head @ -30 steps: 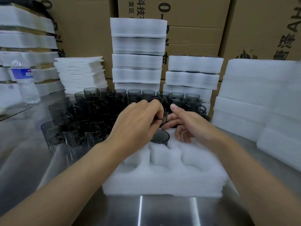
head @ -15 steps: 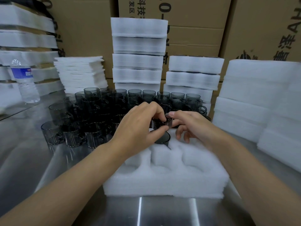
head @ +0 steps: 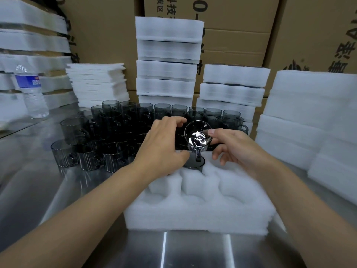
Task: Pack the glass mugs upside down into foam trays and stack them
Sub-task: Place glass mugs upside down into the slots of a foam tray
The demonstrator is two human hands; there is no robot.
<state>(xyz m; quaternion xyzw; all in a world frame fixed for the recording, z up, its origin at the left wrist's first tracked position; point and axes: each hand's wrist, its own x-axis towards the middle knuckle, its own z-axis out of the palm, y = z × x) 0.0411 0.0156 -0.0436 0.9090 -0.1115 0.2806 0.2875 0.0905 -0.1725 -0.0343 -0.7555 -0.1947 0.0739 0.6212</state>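
The foam tray (head: 193,215) holds one upturned mug (head: 193,164) in a far pocket. The right hand (head: 237,149) pinches a tilted glass mug (head: 198,139) above it; the left hand (head: 162,149) curls nearby, its grip unclear

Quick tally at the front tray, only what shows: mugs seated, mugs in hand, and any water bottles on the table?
Seated mug in the front foam tray: 1
Held mug, pinched by the right hand: 1
Water bottle: 1
Total: 3
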